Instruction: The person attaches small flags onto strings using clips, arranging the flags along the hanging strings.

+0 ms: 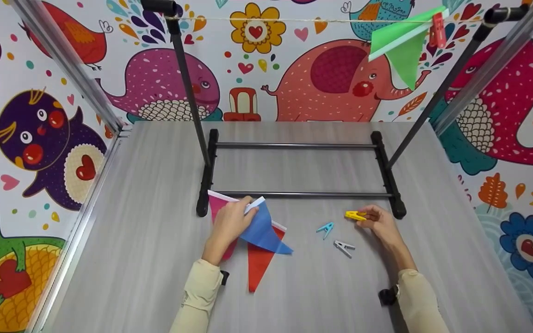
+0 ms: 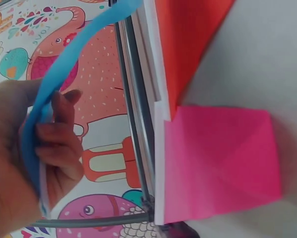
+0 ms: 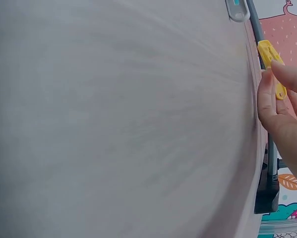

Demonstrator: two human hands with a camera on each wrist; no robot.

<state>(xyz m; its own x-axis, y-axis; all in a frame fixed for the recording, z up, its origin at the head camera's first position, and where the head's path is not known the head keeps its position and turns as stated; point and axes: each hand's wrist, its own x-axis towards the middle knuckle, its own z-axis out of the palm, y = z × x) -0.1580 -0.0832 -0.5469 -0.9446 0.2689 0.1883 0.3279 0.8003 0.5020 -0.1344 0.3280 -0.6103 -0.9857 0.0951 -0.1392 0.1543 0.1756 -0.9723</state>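
Note:
My left hand pinches a blue pennant by its white-edged top, lifted a little above the table. In the left wrist view the blue pennant runs between thumb and curled fingers. Beneath it lie a red pennant and a pink pennant, overlapping at their white edges. My right hand pinches a yellow clothespin between thumb and fingers, seen also in the right wrist view as a yellow clothespin. On the table between the hands lie a light blue clothespin and a grey clothespin.
A black rack stands behind the hands, its posts rising on both sides. A string spans the posts' tops. A red clothespin holds a green pennant at its right end. Patterned walls surround the grey table.

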